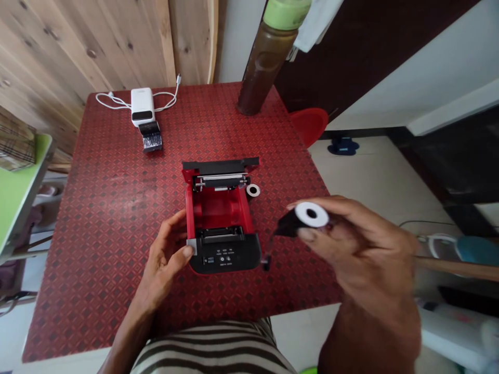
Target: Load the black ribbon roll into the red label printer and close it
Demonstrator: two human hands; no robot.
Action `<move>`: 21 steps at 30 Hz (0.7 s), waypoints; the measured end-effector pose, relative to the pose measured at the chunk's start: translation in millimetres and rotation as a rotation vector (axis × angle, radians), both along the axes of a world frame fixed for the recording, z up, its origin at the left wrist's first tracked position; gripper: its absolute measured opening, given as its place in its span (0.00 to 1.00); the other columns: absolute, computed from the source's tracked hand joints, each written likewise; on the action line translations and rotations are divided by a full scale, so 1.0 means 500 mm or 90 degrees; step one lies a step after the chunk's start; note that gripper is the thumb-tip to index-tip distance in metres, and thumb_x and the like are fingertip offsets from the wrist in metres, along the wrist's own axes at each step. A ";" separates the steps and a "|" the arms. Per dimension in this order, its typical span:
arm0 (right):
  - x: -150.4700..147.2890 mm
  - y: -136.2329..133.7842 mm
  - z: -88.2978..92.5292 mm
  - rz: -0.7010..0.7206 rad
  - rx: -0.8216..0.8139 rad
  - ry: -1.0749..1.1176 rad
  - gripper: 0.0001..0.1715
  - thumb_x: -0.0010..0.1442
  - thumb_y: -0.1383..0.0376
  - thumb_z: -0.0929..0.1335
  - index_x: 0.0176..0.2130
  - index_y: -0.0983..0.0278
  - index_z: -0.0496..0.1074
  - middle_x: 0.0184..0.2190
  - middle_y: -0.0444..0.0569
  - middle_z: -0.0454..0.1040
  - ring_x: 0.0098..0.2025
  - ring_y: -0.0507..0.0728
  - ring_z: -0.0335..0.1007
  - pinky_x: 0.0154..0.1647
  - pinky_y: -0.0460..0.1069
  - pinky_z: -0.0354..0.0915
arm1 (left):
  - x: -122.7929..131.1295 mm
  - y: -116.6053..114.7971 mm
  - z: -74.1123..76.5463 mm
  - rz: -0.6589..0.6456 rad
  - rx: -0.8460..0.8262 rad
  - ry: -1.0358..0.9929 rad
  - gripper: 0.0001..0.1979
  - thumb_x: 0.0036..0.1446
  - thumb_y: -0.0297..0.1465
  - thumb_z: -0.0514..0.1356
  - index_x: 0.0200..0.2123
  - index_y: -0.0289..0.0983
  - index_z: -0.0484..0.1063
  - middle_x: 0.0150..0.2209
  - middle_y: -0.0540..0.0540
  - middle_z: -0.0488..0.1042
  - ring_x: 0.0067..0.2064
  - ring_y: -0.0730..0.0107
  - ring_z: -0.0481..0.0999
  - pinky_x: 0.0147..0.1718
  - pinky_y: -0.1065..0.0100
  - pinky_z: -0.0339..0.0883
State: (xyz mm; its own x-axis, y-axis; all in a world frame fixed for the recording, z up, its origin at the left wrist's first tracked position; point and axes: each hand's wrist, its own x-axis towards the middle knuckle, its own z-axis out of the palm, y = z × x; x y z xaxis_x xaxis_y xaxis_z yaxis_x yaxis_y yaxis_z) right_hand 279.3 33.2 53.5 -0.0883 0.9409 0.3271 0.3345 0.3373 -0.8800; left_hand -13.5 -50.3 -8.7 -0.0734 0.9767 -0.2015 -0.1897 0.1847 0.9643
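Observation:
An open red and black thermal receipt printer (220,218) stands in the middle of the red patterned table (105,218), its lid tipped back and its paper bay showing. My left hand (166,252) rests against the printer's left side, with the thumb on a grey tab near the front corner. My right hand (351,244) is raised to the right of the printer, shut on a white paper roll (311,214) with a black piece at one end. A smaller paper roll (253,190) lies on the table just right of the printer.
At the table's far side are a white device (142,106) with a white cable and a small black device (152,136). A brown bottle with a green top (265,62) stands at the back edge, and a red seat (310,124) is beyond it. A green shelf (19,192) is at left.

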 end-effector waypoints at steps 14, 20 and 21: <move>-0.018 -0.033 -0.175 0.085 -0.135 -0.124 0.16 0.72 0.62 0.72 0.57 0.58 0.84 0.52 0.53 0.91 0.51 0.64 0.90 0.56 0.61 0.83 | 0.003 -0.005 -0.009 0.045 -0.006 0.055 0.32 0.71 0.47 0.70 0.74 0.48 0.76 0.72 0.41 0.79 0.73 0.41 0.78 0.71 0.46 0.73; 0.015 -0.027 -0.155 0.148 -0.142 -0.168 0.24 0.72 0.65 0.71 0.65 0.58 0.81 0.61 0.55 0.88 0.58 0.65 0.89 0.64 0.63 0.82 | 0.005 -0.005 -0.009 0.052 -0.023 0.047 0.32 0.70 0.47 0.70 0.73 0.49 0.76 0.72 0.42 0.79 0.75 0.39 0.75 0.73 0.44 0.70; 0.025 -0.025 -0.148 0.156 -0.149 -0.171 0.26 0.72 0.66 0.70 0.65 0.58 0.81 0.60 0.54 0.89 0.55 0.64 0.90 0.61 0.62 0.83 | 0.005 -0.005 -0.008 0.051 -0.024 0.047 0.32 0.70 0.47 0.70 0.73 0.49 0.77 0.72 0.42 0.79 0.75 0.40 0.76 0.73 0.44 0.70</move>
